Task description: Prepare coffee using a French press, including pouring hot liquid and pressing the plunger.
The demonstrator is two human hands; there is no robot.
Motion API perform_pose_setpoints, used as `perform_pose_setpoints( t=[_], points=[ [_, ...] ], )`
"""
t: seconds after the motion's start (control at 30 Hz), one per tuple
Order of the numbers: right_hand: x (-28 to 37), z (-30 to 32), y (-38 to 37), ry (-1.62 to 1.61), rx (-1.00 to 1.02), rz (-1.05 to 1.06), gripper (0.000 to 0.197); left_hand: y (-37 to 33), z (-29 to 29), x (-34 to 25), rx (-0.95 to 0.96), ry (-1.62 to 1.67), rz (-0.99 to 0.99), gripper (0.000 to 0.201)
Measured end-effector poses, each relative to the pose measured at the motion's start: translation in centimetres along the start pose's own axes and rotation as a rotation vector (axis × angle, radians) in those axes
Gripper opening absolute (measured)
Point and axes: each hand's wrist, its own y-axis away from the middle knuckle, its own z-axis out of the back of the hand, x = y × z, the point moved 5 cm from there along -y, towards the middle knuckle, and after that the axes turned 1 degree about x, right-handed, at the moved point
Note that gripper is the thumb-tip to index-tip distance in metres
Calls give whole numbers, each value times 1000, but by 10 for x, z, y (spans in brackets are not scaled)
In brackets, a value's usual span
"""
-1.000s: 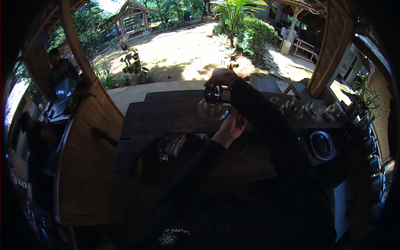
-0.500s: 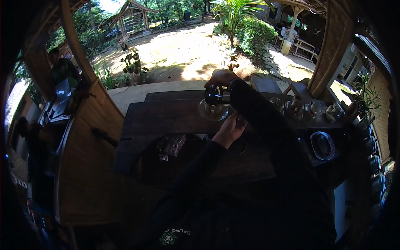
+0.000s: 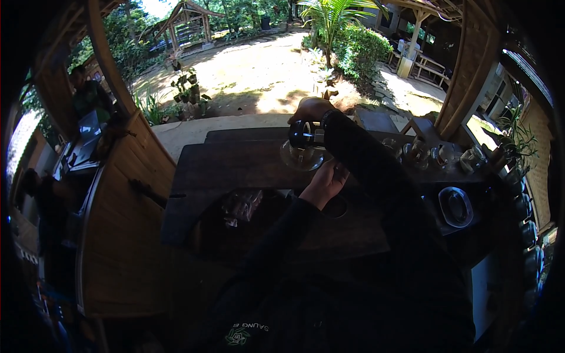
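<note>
My right hand (image 3: 313, 110) is closed on a glass pot with a dark, shiny collar (image 3: 303, 134). The pot is tipped on its side, its collar end to the left, and my right sleeve covers its other end. Directly below the collar a clear glass cup (image 3: 301, 154) stands on a clear glass saucer (image 3: 292, 162). Whether liquid is flowing is too dark to tell. My left hand (image 3: 327, 183) is just right of the saucer and under my right forearm, palm up with fingers curled; what they hold is hidden by the sleeve.
The dark wooden table (image 3: 229, 162) bears a clear plastic packet (image 3: 242, 206) at left. Several glass jars (image 3: 441, 156) line the right, behind an oval clear dish (image 3: 456, 206). A wooden partition (image 3: 126, 217) stands at left, with a person (image 3: 88, 97) beyond it.
My hands, the tilted pot and the cup hold the same places. At far left a dark-haired person has shifted slightly.
</note>
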Motion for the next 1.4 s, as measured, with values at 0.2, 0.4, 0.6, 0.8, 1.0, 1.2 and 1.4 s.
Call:
perform_pose_setpoints(
  t=[0.2,0.4,0.6,0.8,1.0,1.2,1.4],
  points=[
    [-5,-3,-2,3,-8,-3,56,1,-4,2,-41,14,-4,8],
    [-5,-4,-7,-8,3,5,55,-2,-1,0,1,12,-4,8],
    [-4,-3,-2,-23,9,-16,54,4,-4,0,-43,-17,-4,7],
    [-7,-3,-4,-38,-6,-1,55,-4,4,2,2,-20,20,8],
    [-5,-1,0,-21,13,-27,57,-4,0,2,3,2,9,7],
    [-7,-5,-8,-11,-5,-18,58,-15,16,1,101,24,54,9],
    [-7,-1,3,-31,22,-45,56,-2,-2,4,-21,-28,13,15]
  ],
)
